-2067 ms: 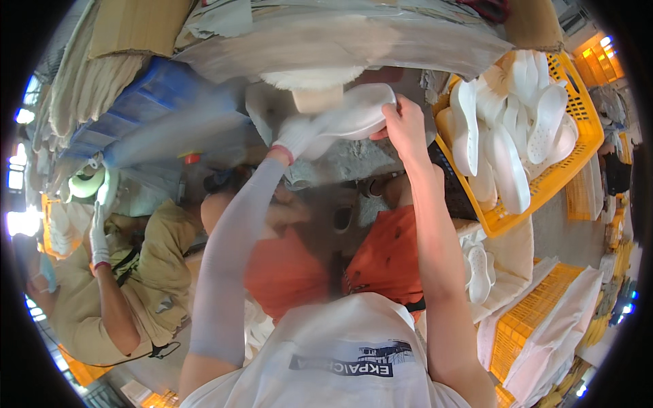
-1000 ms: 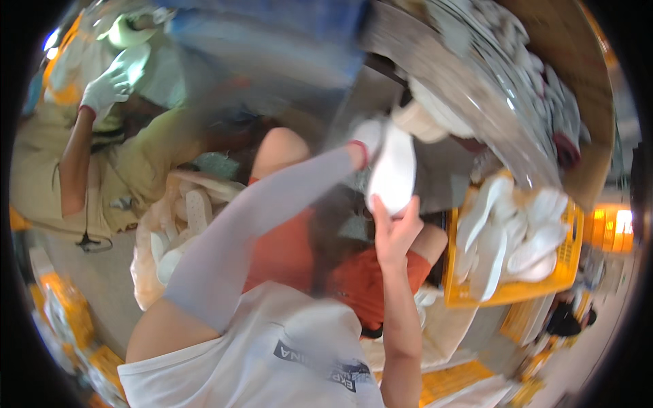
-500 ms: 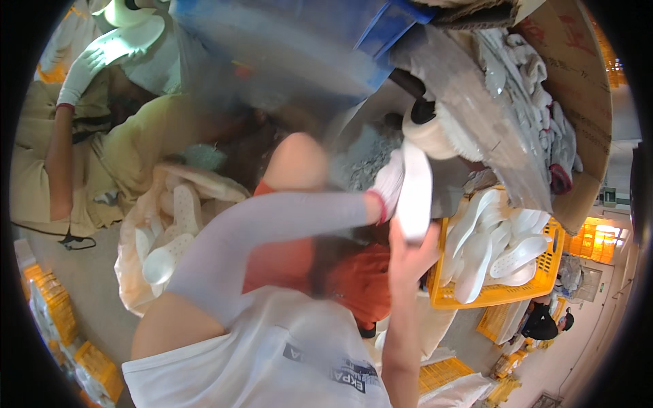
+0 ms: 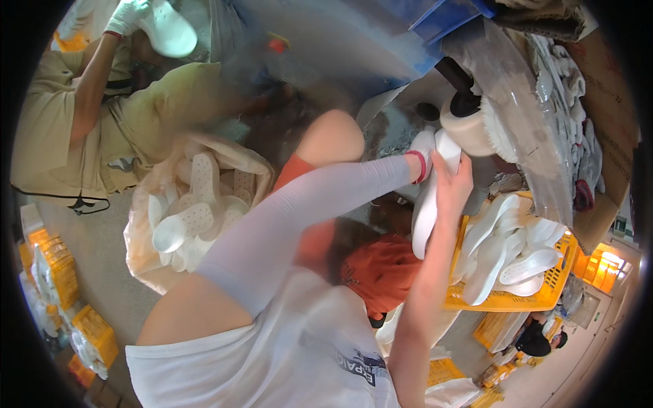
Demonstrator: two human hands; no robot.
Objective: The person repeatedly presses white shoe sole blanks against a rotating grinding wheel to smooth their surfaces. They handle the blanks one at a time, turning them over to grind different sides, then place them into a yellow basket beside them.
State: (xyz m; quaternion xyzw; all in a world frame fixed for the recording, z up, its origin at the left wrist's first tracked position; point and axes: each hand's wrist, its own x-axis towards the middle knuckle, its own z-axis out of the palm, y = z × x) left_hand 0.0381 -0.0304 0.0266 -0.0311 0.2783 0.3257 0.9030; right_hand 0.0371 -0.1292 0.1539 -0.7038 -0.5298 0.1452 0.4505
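Note:
A white shoe sole (image 4: 426, 212) is held in front of me, close below a cream-coloured wheel (image 4: 466, 129) with a black hub and a fuzzy white edge. My left hand (image 4: 422, 143), in a white glove with a red cuff, grips it near its far end; its fingers are partly hidden. Bare and closed round the sole's right side is my right hand (image 4: 454, 178). The sole's far end lies beside the wheel; whether they touch, I cannot tell.
To the right, a yellow crate (image 4: 507, 302) holds several white soles. An open sack (image 4: 139, 251) of soles stands left. Beyond it a co-worker's gloved hand (image 4: 126, 17) holds another sole (image 4: 170, 28). A cardboard box (image 4: 609, 136) with gloves is at far right.
The sole now points its other way, its long part toward me. My right hand has gone from its near end up to the part by the wheel. The view has shifted a little.

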